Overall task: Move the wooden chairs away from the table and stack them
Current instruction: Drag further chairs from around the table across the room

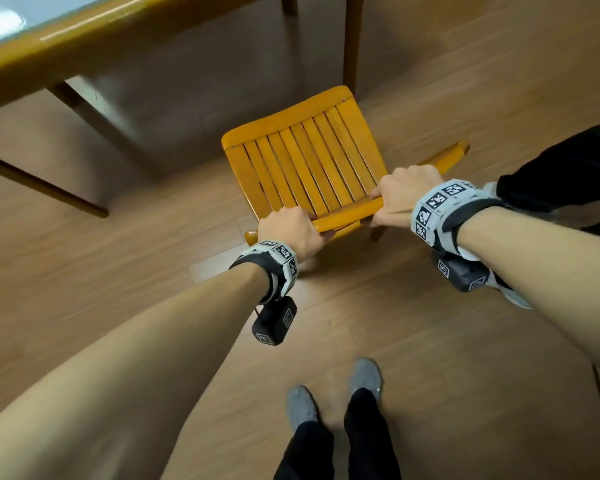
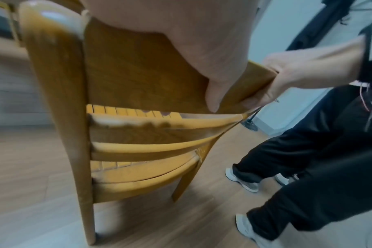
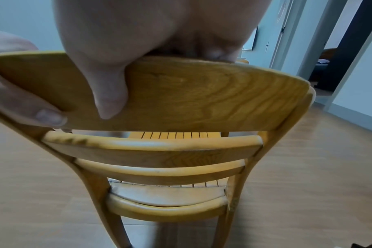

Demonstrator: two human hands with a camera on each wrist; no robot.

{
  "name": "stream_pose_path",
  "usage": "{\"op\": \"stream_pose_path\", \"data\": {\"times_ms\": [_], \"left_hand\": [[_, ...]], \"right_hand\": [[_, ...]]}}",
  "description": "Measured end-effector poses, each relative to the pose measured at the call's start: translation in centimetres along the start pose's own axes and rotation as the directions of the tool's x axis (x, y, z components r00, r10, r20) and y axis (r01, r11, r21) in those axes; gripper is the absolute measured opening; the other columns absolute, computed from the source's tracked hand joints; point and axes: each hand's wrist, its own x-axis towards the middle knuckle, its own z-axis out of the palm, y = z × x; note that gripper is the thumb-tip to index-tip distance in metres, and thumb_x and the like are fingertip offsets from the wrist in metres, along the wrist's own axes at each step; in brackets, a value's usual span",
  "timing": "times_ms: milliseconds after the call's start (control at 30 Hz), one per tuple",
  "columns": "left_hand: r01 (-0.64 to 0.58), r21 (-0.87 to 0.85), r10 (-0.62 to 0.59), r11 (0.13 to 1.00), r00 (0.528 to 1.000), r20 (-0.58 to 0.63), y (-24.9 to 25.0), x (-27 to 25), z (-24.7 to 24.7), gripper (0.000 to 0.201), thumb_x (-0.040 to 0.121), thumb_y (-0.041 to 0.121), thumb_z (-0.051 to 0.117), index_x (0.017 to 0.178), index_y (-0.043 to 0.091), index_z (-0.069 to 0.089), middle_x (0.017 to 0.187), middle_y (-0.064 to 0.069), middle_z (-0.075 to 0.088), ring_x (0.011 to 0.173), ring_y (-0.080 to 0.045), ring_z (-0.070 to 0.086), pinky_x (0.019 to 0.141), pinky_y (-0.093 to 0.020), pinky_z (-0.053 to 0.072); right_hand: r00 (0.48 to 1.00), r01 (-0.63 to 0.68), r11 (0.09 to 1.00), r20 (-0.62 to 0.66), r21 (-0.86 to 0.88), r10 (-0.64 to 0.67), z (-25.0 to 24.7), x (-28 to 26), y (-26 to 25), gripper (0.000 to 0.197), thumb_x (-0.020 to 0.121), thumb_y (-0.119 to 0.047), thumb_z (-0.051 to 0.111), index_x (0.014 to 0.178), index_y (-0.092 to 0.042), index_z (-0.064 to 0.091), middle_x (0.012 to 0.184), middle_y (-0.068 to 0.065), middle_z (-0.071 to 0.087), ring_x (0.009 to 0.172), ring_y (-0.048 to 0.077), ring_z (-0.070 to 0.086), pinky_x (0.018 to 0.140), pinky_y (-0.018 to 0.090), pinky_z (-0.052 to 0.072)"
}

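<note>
A wooden chair (image 1: 305,157) with a slatted seat stands on the floor, clear of the table (image 1: 84,39). I stand behind its backrest. My left hand (image 1: 291,233) grips the left part of the top rail (image 1: 347,213), and my right hand (image 1: 402,199) grips the right part. In the left wrist view the left hand's thumb (image 2: 202,58) lies down the back of the rail (image 2: 138,67), with the right hand (image 2: 297,75) clamped further along. The right wrist view shows the right hand (image 3: 117,50) curled over the rail (image 3: 202,94) and the left hand (image 3: 21,100) at its far end.
The table's legs (image 1: 80,199) stand to the left and one leg (image 1: 352,39) just beyond the chair. A person in black trousers (image 2: 308,151) stands close on my right. My feet (image 1: 326,393) are behind the chair. Wooden floor (image 1: 118,271) lies all round; a doorway (image 3: 340,58) opens to the right.
</note>
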Motion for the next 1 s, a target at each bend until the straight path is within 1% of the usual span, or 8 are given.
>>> {"op": "stream_pose_path", "data": {"times_ms": [167,300,433,533,667,800,900,1000], "left_hand": [[-0.086,0.028,0.086,0.996,0.996,0.002,0.7,-0.5,-0.3,0.057,0.079,0.075,0.054,0.103,0.028,0.076,0.069,0.006,0.063,0.066,-0.019,0.061,0.066,-0.031,0.055],[-0.201,0.105,0.198,0.974,0.979,0.042,2.0,-0.5,0.4,0.060,0.079,0.076,0.048,0.109,0.031,0.074,0.067,0.007,0.060,0.063,-0.019,0.059,0.061,-0.029,0.052],[-0.301,0.147,0.295,0.942,0.953,0.065,3.3,0.1,0.5,0.057,0.080,0.074,0.045,0.095,0.028,0.074,0.061,0.008,0.056,0.053,-0.014,0.052,0.051,-0.025,0.037],[-0.358,0.184,0.351,0.915,0.934,0.069,3.2,1.7,0.0,0.059,0.077,0.076,0.043,0.094,0.028,0.073,0.067,0.007,0.061,0.059,-0.018,0.056,0.053,-0.027,0.040],[-0.447,0.218,0.435,0.868,0.895,0.100,2.7,3.0,-0.8,0.054,0.084,0.073,0.044,0.103,0.031,0.071,0.076,0.003,0.064,0.069,-0.023,0.059,0.061,-0.031,0.048],[-0.497,0.285,0.482,0.820,0.867,0.125,2.5,3.2,-1.4,0.048,0.086,0.070,0.045,0.101,0.032,0.070,0.074,0.002,0.060,0.070,-0.025,0.057,0.062,-0.030,0.045],[-0.519,0.338,0.509,0.785,0.852,0.124,1.5,3.7,-2.1,0.036,0.085,0.061,0.052,0.095,0.031,0.070,0.069,0.003,0.052,0.068,-0.025,0.053,0.061,-0.029,0.040],[-0.552,0.375,0.547,0.745,0.827,0.132,0.5,4.5,-2.7,0.035,0.083,0.059,0.054,0.080,0.026,0.065,0.061,0.007,0.049,0.065,-0.025,0.053,0.058,-0.028,0.039]], "right_hand": [[0.999,-0.020,0.999,0.027,0.048,0.019,0.7,-2.0,0.8,0.056,0.076,-0.075,0.055,0.097,-0.026,0.071,0.074,-0.003,0.060,0.066,0.019,0.053,0.063,0.031,0.039],[0.997,-0.063,0.997,0.041,0.051,0.061,2.1,-4.2,1.9,0.056,0.077,-0.074,0.053,0.102,-0.027,0.070,0.077,-0.003,0.061,0.068,0.020,0.054,0.060,0.031,0.033],[0.992,-0.117,0.991,0.063,0.065,0.113,3.1,-5.7,2.9,0.053,0.081,-0.072,0.049,0.102,-0.027,0.068,0.077,-0.004,0.057,0.071,0.022,0.053,0.064,0.032,0.036],[0.984,-0.171,0.977,0.071,0.124,0.163,3.2,-5.5,3.2,0.051,0.082,-0.068,0.052,0.115,-0.031,0.066,0.084,-0.003,0.056,0.076,0.022,0.050,0.069,0.034,0.037],[0.983,-0.165,0.963,0.117,0.213,0.143,3.1,-4.9,5.4,0.042,0.085,-0.046,0.057,0.127,-0.048,0.060,0.096,-0.006,0.058,0.081,0.018,0.048,0.073,0.032,0.042],[0.979,-0.183,0.971,0.113,0.152,0.167,2.5,-5.2,5.8,0.045,0.083,-0.065,0.055,0.123,-0.046,0.063,0.093,-0.004,0.059,0.081,0.022,0.049,0.073,0.034,0.038],[0.976,-0.210,0.965,0.090,0.159,0.198,2.6,-5.3,4.4,0.047,0.081,-0.069,0.052,0.118,-0.043,0.066,0.088,-0.005,0.057,0.079,0.023,0.048,0.074,0.035,0.037],[0.967,-0.248,0.954,0.093,0.170,0.235,3.4,-5.6,2.8,0.053,0.080,-0.073,0.050,0.118,-0.041,0.066,0.088,-0.005,0.052,0.080,0.023,0.045,0.073,0.035,0.033]]}}
